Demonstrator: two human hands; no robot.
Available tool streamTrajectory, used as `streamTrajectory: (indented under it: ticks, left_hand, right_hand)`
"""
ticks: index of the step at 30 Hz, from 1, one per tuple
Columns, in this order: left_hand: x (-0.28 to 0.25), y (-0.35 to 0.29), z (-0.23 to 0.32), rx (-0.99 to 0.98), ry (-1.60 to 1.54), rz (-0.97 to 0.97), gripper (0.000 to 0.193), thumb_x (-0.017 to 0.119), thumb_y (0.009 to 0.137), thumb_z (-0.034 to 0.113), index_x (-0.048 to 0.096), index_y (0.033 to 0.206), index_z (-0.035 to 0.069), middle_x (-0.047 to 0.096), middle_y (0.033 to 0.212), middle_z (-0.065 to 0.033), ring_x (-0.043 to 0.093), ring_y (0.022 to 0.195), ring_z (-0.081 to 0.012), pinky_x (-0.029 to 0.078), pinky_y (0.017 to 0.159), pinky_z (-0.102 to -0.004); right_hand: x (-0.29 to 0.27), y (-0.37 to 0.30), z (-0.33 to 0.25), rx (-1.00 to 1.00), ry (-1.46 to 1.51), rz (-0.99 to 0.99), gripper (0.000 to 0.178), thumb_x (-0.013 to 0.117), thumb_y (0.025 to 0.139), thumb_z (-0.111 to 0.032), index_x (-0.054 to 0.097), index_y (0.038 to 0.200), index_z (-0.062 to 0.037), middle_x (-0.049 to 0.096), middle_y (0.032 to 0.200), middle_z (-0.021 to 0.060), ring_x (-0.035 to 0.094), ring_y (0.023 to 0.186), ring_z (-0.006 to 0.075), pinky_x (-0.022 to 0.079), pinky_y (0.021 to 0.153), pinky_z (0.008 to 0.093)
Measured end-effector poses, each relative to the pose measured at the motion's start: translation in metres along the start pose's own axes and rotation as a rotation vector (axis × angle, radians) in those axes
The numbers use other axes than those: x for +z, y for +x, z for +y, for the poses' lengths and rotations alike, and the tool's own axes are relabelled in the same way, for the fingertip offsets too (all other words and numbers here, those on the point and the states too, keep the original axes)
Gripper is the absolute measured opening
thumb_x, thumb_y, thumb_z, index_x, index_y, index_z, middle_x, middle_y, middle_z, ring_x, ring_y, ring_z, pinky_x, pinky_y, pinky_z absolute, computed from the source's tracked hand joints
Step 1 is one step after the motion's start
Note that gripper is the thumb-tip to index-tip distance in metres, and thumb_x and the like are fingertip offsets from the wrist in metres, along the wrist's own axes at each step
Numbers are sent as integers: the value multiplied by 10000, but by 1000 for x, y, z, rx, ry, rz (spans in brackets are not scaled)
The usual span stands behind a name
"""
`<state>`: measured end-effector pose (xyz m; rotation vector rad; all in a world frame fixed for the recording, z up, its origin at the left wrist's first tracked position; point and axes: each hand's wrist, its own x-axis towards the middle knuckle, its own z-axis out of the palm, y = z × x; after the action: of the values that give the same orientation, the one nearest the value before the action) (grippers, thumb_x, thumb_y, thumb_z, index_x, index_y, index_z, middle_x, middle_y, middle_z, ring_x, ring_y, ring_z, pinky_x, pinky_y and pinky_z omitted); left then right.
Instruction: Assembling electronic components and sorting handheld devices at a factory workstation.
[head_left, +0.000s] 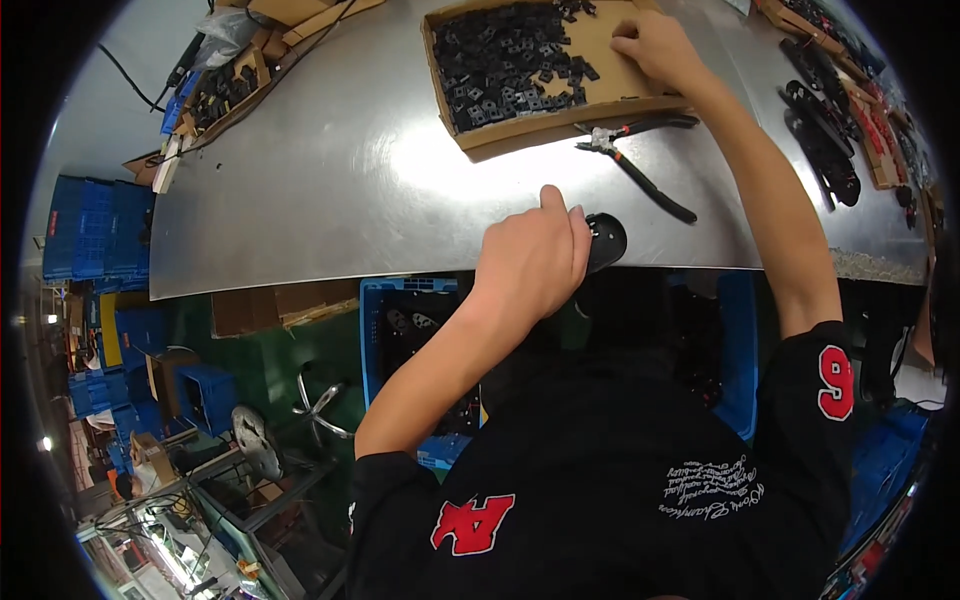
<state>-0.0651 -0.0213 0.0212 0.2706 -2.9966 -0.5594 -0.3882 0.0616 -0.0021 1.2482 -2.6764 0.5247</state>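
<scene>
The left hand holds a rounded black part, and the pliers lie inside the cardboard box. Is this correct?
Not quite: the head view shows the pliers on the metal table, just outside the cardboard box. The left hand does hold a rounded black part.

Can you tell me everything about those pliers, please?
The black-and-red-handled metal pliers have a silvery middle and short, dark jaws. They lie open on the shiny grey metal table, jaws toward the left, handles spread like a V: one points right, the other slants toward the table's near edge. The handles look plastic, mostly black with red near the middle. They're just in front of the shallow brown cardboard tray, and nobody's grip is on them.
</scene>
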Motion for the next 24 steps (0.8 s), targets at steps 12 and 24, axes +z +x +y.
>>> streamTrajectory:
  ticks: [12, 24]
  left_hand:
    - [-9, 4, -4, 6, -37, -4, 356, 496, 962, 311, 499, 842, -24, 616, 629, -200, 630, 567, -375, 509, 525, -442]
    - [-7, 3, -11, 47, -215, 92, 378, 576, 930, 315, 531, 774, -26, 613, 662, -199, 628, 614, -376, 490, 534, -439]
  right_hand:
    - [-69, -172, -118, 210, 973, 74, 263, 684, 864, -147, 676, 1072, 15, 705, 900, 69, 671, 816, 133, 530, 731, 242]
    - [-60, -205, -145, 24, 645, 4, 196, 700, 795, -19, 692, 991, -27, 668, 848, 69, 634, 723, 140, 503, 616, 243]
